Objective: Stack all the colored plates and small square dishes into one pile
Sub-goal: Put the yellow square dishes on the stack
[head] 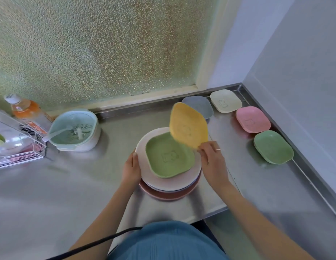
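Both forearms reach forward; the left hand [131,168] rests flat, fingers straight, while the right hand [212,158] (ring on one finger) pinches with curled fingertips.

Right hand [213,158] pinches tilted yellow dish [188,125] above stacked plates [163,186].

Obscured and cropped items around the plate pile [170,186]

Lower plates show rims only beneath the green dish [170,155]; the yellow dish [188,125] partly hides the grey dish [198,107]; far left, the wire rack [19,147] is cropped.

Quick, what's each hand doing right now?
Left hand: open, fingers resting against the rim of the pile of plates.
Right hand: pinching the yellow dish, tilted above the green dish.
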